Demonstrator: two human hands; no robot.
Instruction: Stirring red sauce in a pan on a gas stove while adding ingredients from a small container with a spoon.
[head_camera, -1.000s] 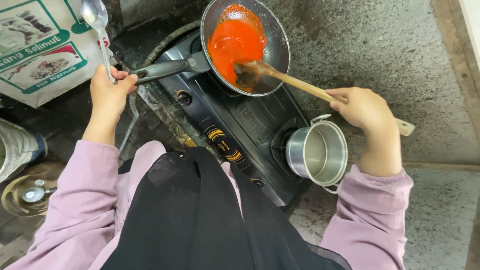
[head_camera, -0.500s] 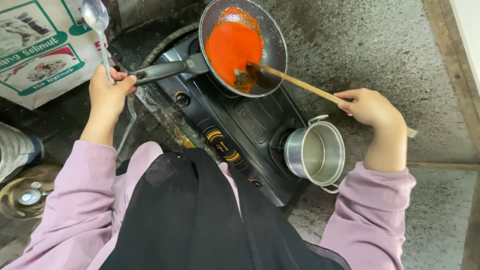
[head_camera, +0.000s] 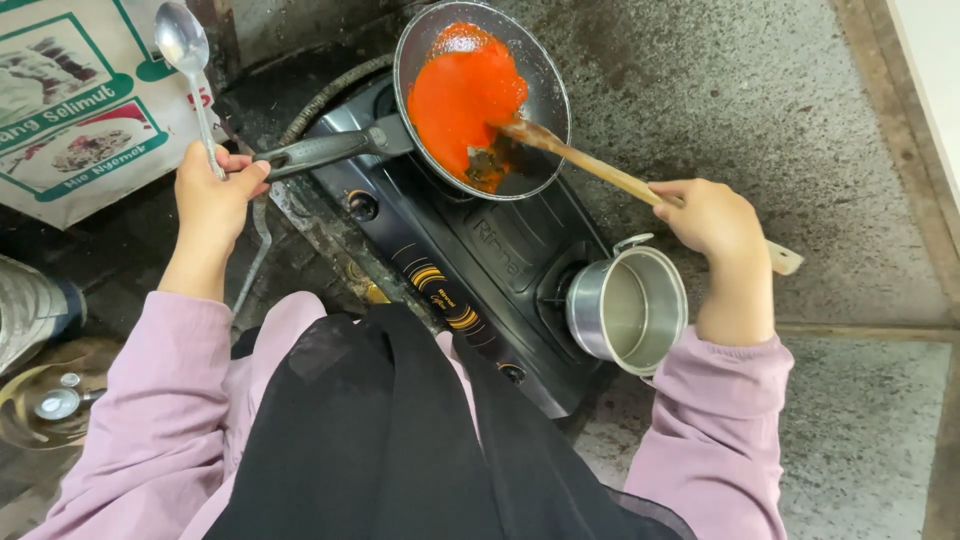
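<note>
Left hand fist clamped on pan handle plus metal spoon; right hand closed around wooden spatula, tip in red sauce.

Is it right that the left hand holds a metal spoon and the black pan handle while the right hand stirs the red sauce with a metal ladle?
Not quite. The head view shows the right hand stirring the red sauce with a long wooden spatula, not a metal ladle. The rest stands: the left hand holds the metal spoon and the black pan handle.
</note>
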